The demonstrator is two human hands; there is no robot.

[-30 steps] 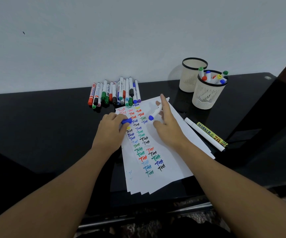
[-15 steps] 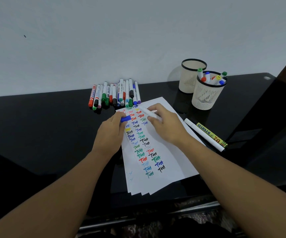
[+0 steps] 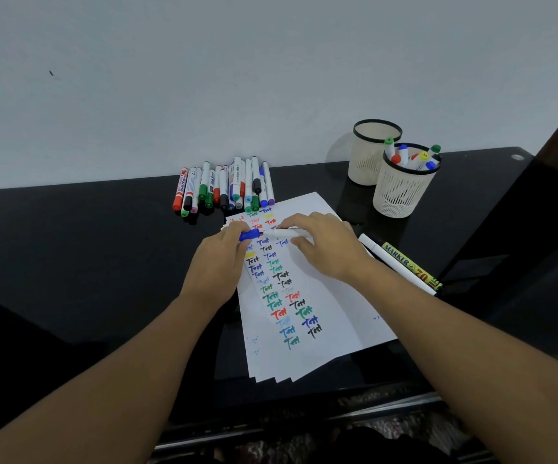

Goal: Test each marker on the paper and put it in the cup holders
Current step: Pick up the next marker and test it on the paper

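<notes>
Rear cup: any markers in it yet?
No, the rear cup looks empty; the markers stand in the front cup.

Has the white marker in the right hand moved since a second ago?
Yes. The white marker swung down flat over the paper, its tip now meeting the blue cap.

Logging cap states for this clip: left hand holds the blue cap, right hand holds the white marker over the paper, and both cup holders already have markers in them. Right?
Not quite. The head view shows only the nearer cup holder containing markers; the farther cup holder looks empty. The rest stands: the left hand holds the blue cap, and the right hand holds the white marker over the paper.
</notes>
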